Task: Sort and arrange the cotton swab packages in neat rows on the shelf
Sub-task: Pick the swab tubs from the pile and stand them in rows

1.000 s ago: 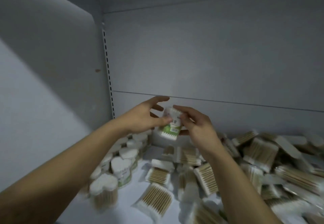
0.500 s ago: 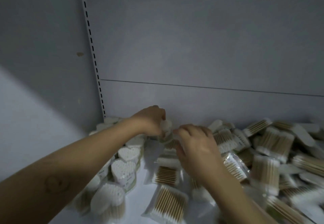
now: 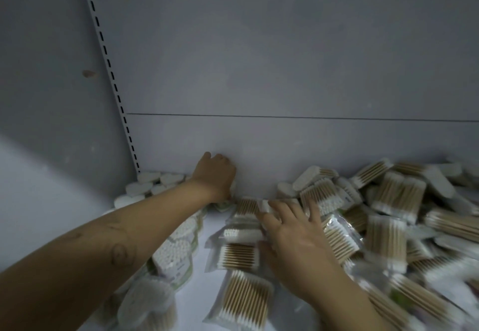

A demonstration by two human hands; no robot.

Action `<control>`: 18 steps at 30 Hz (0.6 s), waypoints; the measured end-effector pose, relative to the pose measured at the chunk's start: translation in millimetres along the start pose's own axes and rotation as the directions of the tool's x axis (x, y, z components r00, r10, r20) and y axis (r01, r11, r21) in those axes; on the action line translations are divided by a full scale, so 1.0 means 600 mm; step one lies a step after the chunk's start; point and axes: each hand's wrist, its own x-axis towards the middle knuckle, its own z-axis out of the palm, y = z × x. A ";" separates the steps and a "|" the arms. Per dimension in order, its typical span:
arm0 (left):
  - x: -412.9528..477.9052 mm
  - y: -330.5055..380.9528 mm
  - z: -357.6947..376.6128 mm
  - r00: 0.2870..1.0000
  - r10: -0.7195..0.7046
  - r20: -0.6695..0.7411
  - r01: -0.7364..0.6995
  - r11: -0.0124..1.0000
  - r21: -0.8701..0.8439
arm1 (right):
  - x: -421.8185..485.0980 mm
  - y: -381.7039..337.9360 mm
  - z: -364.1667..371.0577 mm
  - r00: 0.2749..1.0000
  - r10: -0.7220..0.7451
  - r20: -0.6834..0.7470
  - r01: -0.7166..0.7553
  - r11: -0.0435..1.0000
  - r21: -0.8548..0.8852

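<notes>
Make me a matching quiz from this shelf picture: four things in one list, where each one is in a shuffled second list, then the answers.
1 left hand
2 right hand
3 heart-shaped packs
4 slotted rail

A running up the back left corner
B spread on the flat bags
C against the back wall
D along the shelf's left side

Pairs: 1-C, 2-B, 3-D, 4-A

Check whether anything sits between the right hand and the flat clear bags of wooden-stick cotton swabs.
Nothing visible does: the right hand lies directly on the flat clear bags mid-shelf, fingers spread.
</notes>
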 end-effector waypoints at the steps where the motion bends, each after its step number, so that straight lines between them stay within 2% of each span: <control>1: -0.001 0.001 0.002 1.000 -0.011 0.002 0.011 1.000 0.018 | -0.001 0.001 0.000 1.000 -0.001 -0.003 0.001 1.000 0.005; 6: -0.011 0.000 -0.001 0.991 -0.084 0.107 0.095 0.990 -0.104 | -0.004 0.009 0.005 1.000 0.014 0.010 -0.014 0.998 0.056; 10: -0.027 -0.001 -0.021 0.954 -0.092 0.287 0.170 0.950 -0.261 | -0.002 0.016 0.012 0.999 0.030 -0.012 -0.029 0.998 0.063; 12: -0.044 0.008 -0.038 0.952 -0.073 0.299 0.174 0.928 -0.329 | -0.002 0.020 0.014 0.999 0.042 -0.010 -0.041 0.996 0.079; 15: -0.076 0.034 -0.060 0.976 0.105 0.190 -0.024 0.922 -0.387 | 0.002 0.023 0.015 0.998 0.051 -0.027 -0.049 0.996 0.081; 16: -0.086 0.042 -0.068 0.958 0.189 0.215 -0.080 0.897 -0.434 | 0.006 0.025 0.013 0.998 0.054 -0.022 -0.052 0.996 0.072; 18: -0.098 0.054 -0.077 0.882 0.293 0.368 -0.073 0.857 -0.510 | 0.022 0.028 0.006 0.998 0.058 0.029 -0.060 0.996 0.058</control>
